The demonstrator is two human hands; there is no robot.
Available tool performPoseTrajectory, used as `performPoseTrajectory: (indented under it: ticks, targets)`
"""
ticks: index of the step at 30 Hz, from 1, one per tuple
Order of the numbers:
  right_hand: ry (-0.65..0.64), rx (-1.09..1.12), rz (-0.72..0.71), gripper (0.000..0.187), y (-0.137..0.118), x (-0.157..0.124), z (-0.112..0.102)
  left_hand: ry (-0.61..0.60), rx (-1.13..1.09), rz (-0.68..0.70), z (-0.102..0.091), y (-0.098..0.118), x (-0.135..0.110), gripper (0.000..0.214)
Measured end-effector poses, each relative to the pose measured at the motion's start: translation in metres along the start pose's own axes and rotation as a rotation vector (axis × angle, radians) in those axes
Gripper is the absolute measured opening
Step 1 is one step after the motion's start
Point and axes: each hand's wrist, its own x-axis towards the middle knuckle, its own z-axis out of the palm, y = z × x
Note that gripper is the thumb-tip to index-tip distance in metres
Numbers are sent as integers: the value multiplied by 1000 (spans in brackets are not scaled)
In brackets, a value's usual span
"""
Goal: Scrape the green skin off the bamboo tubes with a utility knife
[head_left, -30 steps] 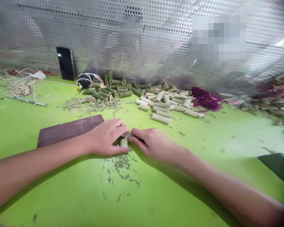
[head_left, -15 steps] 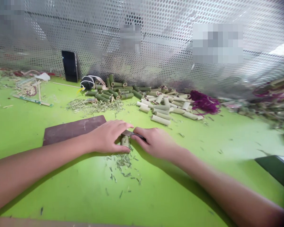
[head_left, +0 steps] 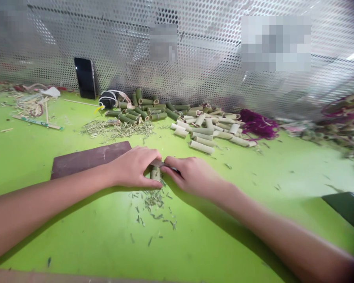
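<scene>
Between thumb and fingers, my left hand (head_left: 137,167) grips a short bamboo tube (head_left: 155,174), pale where its green skin is scraped off. My right hand (head_left: 190,173) is closed around the handle of a knife (head_left: 158,163). The blade lies across the far end of the tube, and its tip is hidden by my left fingers. Below the tube, green shavings (head_left: 153,200) are scattered on the green tabletop (head_left: 106,236). A flat brown board (head_left: 90,159) lies beyond my left forearm.
Green bamboo pieces (head_left: 141,110) and peeled pale ones (head_left: 202,146) are heaped along the perforated metal screen (head_left: 194,51). A phone (head_left: 85,78) leans there, left of a black cord-wrapped object (head_left: 107,100). Purple strands (head_left: 258,125) lie right of the heap. A dark green box-like object (head_left: 346,210) stands at right.
The view has tilted slightly, so the background sits a little higher. Both hands keep their grips, and the knife stays at the tube's far end with only a small shift.
</scene>
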Motion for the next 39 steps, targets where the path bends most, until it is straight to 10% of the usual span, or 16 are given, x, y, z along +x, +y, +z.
performPoseTrajectory:
  ticks: [9, 25, 39]
  targets:
    - [-215, 262, -71, 43, 21, -9, -12, 0, -39, 87, 2, -3, -1, 51]
    - [89, -73, -35, 31, -1, -1, 4, -24, -52, -26, 1, 2, 1, 64]
    - [-134, 201, -103, 43, 13, -9, -6, -11, -21, 139, 1, -3, 0, 41]
